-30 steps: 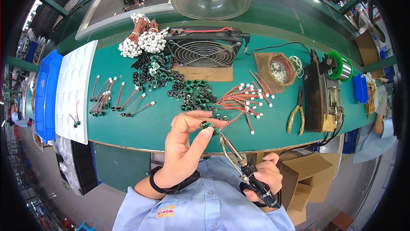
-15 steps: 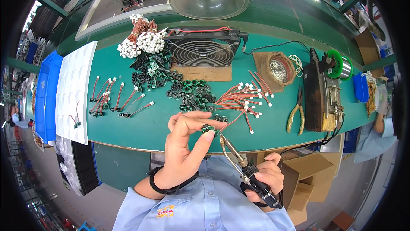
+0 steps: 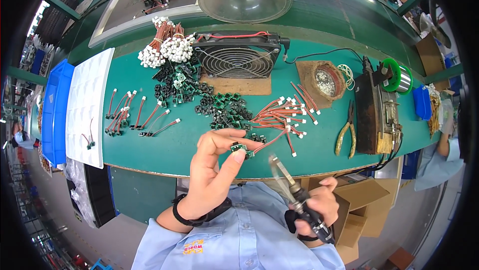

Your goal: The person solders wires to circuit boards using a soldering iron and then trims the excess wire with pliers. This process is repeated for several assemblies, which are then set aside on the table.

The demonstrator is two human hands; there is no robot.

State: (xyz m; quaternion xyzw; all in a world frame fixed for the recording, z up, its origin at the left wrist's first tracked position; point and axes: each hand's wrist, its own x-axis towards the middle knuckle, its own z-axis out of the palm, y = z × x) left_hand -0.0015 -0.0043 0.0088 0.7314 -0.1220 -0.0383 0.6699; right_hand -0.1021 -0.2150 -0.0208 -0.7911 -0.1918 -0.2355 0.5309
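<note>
My left hand (image 3: 214, 163) pinches a small green circuit board (image 3: 237, 147) above the bench's front edge. From that board a red-and-black wire lead (image 3: 269, 143) runs right, ending in a white connector near the wire pile. My right hand (image 3: 319, 207) grips a soldering iron (image 3: 294, 190) with a thin tube along its shaft. The iron's tip is blurred and stands apart from the board. Just beyond my left hand lie several loose circuit boards (image 3: 227, 113). Right of them is a pile of red wire leads (image 3: 279, 114) with white connectors.
A black fan (image 3: 237, 60) stands at the back. Pliers (image 3: 346, 133), a solder-waste dish (image 3: 327, 81), a dark metal box (image 3: 366, 115) and a solder spool (image 3: 399, 76) sit on the right. Wired boards (image 3: 119, 120), a white tray (image 3: 87, 105) and a blue bin (image 3: 55, 110) lie left.
The soldering iron has moved right and away from the board with my right hand. My left hand has shifted slightly left, still pinching the board.
</note>
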